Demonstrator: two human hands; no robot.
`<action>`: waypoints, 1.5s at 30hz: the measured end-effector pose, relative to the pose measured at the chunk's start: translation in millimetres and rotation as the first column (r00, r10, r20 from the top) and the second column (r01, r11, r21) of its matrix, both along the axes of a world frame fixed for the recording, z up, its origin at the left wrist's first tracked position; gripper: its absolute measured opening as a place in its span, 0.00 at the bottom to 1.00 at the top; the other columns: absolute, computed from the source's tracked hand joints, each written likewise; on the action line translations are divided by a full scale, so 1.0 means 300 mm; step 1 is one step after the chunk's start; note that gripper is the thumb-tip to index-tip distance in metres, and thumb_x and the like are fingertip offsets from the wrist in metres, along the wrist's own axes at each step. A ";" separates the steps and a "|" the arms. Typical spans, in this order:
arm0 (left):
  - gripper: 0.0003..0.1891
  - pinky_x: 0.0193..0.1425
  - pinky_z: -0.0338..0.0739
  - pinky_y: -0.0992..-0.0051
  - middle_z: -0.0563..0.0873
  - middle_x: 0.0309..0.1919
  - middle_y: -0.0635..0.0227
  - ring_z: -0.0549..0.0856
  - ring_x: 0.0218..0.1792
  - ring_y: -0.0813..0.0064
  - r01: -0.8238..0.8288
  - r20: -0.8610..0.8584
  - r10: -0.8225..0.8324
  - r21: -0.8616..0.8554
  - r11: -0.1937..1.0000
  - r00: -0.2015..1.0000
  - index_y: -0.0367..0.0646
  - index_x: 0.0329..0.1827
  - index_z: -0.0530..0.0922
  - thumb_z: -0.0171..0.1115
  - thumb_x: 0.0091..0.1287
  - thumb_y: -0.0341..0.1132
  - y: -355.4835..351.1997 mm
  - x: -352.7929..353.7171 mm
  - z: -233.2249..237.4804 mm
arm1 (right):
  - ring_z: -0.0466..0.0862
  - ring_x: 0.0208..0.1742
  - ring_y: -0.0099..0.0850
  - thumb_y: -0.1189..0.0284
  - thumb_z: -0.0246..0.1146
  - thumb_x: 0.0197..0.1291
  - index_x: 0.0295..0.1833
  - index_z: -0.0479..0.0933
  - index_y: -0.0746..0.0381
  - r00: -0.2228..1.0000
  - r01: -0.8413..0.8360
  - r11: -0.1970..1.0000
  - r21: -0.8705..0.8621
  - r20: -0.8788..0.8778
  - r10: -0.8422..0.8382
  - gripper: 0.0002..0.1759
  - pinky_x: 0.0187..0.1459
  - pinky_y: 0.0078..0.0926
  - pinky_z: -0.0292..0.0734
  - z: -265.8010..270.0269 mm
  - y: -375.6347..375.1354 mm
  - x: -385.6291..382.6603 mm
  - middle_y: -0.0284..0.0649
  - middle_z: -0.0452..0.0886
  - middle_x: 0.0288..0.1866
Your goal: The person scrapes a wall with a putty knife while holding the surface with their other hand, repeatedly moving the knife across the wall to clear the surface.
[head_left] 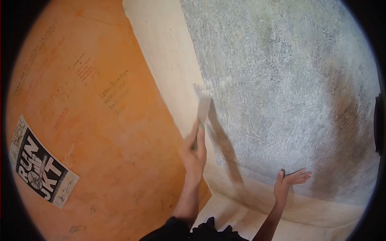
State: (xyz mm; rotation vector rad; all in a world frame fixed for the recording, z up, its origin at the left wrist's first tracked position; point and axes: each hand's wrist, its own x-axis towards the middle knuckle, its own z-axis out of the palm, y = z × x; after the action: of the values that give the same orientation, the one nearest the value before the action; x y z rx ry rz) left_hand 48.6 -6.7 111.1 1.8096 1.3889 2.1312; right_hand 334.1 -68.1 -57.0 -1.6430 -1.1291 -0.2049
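My left hand is closed around the handle of a putty knife, whose blade points upward. The blade is blurred and lies over the border between a pale smooth strip and the rough grey wall surface. My right hand is open at the lower right, with fingers stretched to the right and thumb up, apparently resting on the grey wall. A small dark spot beside the thumb is too small to make out.
An orange wall with handwriting meets the pale strip on the left. A black-and-white poster hangs there. A pale ledge runs along the bottom, and a dark object shows at the right edge. Shadows fall across the grey wall.
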 end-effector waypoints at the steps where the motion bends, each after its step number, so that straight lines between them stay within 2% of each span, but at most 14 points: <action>1: 0.17 0.54 0.77 0.75 0.87 0.49 0.48 0.85 0.48 0.72 -0.004 -0.003 0.004 0.022 1.000 1.000 0.32 0.61 0.78 0.60 0.72 0.31 0.018 -0.003 0.111 | 0.10 0.75 0.63 0.54 0.54 0.71 0.77 0.20 0.67 1.000 -0.009 1.000 -0.003 0.000 0.009 0.54 0.68 0.65 0.10 -0.001 -0.001 0.001 0.66 0.11 0.76; 3: 0.19 0.31 0.68 0.84 0.82 0.29 0.74 0.73 0.27 0.87 -0.049 -0.042 0.052 0.069 0.996 0.998 0.33 0.62 0.78 0.58 0.74 0.36 0.068 -0.016 0.297 | 0.10 0.75 0.63 0.54 0.54 0.71 0.77 0.20 0.67 1.000 -0.017 1.000 -0.022 -0.001 0.017 0.54 0.68 0.65 0.10 -0.003 -0.001 0.002 0.66 0.10 0.76; 6: 0.19 0.24 0.55 0.84 0.73 0.23 0.81 0.61 0.22 0.90 -0.037 0.001 0.037 0.047 0.998 0.999 0.35 0.63 0.78 0.60 0.74 0.37 0.020 -0.012 0.457 | 0.10 0.75 0.63 0.54 0.54 0.71 0.77 0.20 0.67 1.000 -0.009 1.000 -0.023 0.008 0.009 0.54 0.68 0.65 0.10 -0.011 0.001 0.005 0.65 0.10 0.76; 7: 0.19 0.24 0.55 0.84 0.73 0.23 0.81 0.61 0.22 0.90 -0.035 0.003 0.035 0.046 0.998 0.999 0.35 0.63 0.78 0.60 0.74 0.37 0.022 -0.011 0.432 | 0.10 0.75 0.63 0.54 0.54 0.71 0.76 0.20 0.67 1.000 -0.008 1.000 -0.027 0.011 0.008 0.54 0.68 0.65 0.09 -0.013 0.002 0.006 0.65 0.10 0.76; 9: 0.19 0.60 0.75 0.73 0.85 0.53 0.49 0.83 0.55 0.71 -0.007 0.016 0.008 -0.051 0.999 1.000 0.32 0.63 0.76 0.58 0.74 0.35 0.027 -0.022 0.298 | 0.10 0.75 0.63 0.54 0.54 0.70 0.76 0.20 0.67 1.000 -0.014 0.999 -0.038 0.005 0.015 0.55 0.68 0.65 0.10 -0.025 -0.002 0.016 0.65 0.10 0.76; 11: 0.18 0.61 0.74 0.74 0.85 0.53 0.49 0.83 0.56 0.70 0.004 0.020 -0.004 -0.038 0.999 1.000 0.31 0.62 0.77 0.58 0.74 0.32 0.010 -0.011 0.094 | 0.10 0.75 0.63 0.54 0.55 0.70 0.76 0.20 0.67 1.000 -0.017 0.999 -0.036 -0.008 0.017 0.55 0.68 0.65 0.10 -0.033 0.004 0.016 0.65 0.10 0.76; 15: 0.16 0.57 0.76 0.75 0.87 0.50 0.52 0.85 0.50 0.73 -0.013 0.030 0.017 -0.135 0.991 0.999 0.32 0.60 0.79 0.58 0.74 0.31 -0.047 0.017 -0.108 | 0.13 0.76 0.61 0.52 0.52 0.71 0.77 0.22 0.67 1.000 0.011 0.999 -0.035 0.009 -0.011 0.53 0.70 0.63 0.12 -0.042 -0.007 0.010 0.63 0.12 0.77; 22: 0.17 0.51 0.77 0.80 0.88 0.48 0.55 0.84 0.46 0.80 0.056 0.098 -0.041 -0.153 0.987 0.994 0.33 0.59 0.80 0.61 0.72 0.34 -0.037 -0.064 0.208 | 0.16 0.77 0.62 0.52 0.51 0.72 0.78 0.23 0.67 0.999 0.037 0.999 -0.006 0.032 -0.037 0.52 0.70 0.64 0.13 -0.018 0.006 -0.001 0.63 0.14 0.78; 26: 0.16 0.43 0.76 0.80 0.89 0.38 0.55 0.83 0.38 0.82 -0.004 -0.052 0.004 -0.013 1.000 0.999 0.34 0.60 0.80 0.62 0.71 0.30 -0.010 -0.046 0.035 | 0.17 0.78 0.62 0.53 0.51 0.72 0.78 0.23 0.67 0.995 0.077 0.997 0.006 0.060 -0.077 0.51 0.71 0.64 0.14 -0.011 0.014 -0.003 0.64 0.16 0.78; 32: 0.16 0.57 0.75 0.77 0.87 0.50 0.53 0.84 0.51 0.75 0.068 0.068 -0.047 -0.334 0.940 0.997 0.30 0.59 0.79 0.60 0.71 0.27 -0.094 0.029 -0.081 | 0.20 0.78 0.61 0.54 0.51 0.72 0.77 0.23 0.69 0.983 0.129 0.991 -0.046 0.136 -0.122 0.51 0.72 0.60 0.15 -0.032 0.020 0.025 0.64 0.18 0.79; 35: 0.16 0.36 0.72 0.83 0.86 0.34 0.65 0.78 0.31 0.85 -0.029 -0.067 0.038 0.142 0.989 0.997 0.31 0.60 0.79 0.59 0.73 0.30 0.041 -0.003 0.137 | 0.20 0.79 0.59 0.55 0.50 0.73 0.77 0.23 0.69 0.987 0.117 0.992 -0.055 0.121 -0.110 0.50 0.73 0.57 0.16 -0.054 0.007 0.007 0.64 0.17 0.79; 38: 0.17 0.24 0.57 0.83 0.72 0.23 0.81 0.65 0.23 0.90 -0.061 -0.016 0.063 0.066 0.996 0.998 0.34 0.60 0.79 0.60 0.74 0.35 0.017 -0.012 0.356 | 0.24 0.81 0.54 0.62 0.52 0.73 0.75 0.22 0.74 0.882 -0.346 0.927 -0.144 -0.387 0.269 0.50 0.77 0.42 0.28 -0.088 0.000 0.047 0.67 0.16 0.77; 41: 0.17 0.23 0.51 0.82 0.68 0.21 0.83 0.62 0.22 0.91 -0.020 -0.028 0.020 -0.003 1.000 0.999 0.33 0.59 0.80 0.61 0.73 0.36 -0.014 -0.038 0.355 | 0.22 0.80 0.56 0.59 0.52 0.73 0.76 0.23 0.72 0.969 -0.169 0.977 -0.131 -0.201 0.141 0.50 0.76 0.48 0.24 -0.065 -0.003 0.029 0.65 0.17 0.78; 45: 0.16 0.32 0.69 0.86 0.83 0.29 0.75 0.75 0.28 0.89 -0.020 -0.073 0.019 -0.011 1.000 0.997 0.33 0.58 0.81 0.62 0.72 0.33 -0.046 -0.058 0.046 | 0.20 0.79 0.59 0.56 0.51 0.72 0.77 0.24 0.70 0.996 0.078 0.996 -0.049 0.037 -0.076 0.50 0.74 0.55 0.17 -0.025 0.007 0.004 0.64 0.17 0.79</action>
State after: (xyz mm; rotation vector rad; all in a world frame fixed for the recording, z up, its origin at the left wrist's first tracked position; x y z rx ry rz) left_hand 31.3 -20.6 124.9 1.8959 1.4371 2.0814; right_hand 335.2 -65.9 -64.5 -1.7349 -1.1063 -0.2578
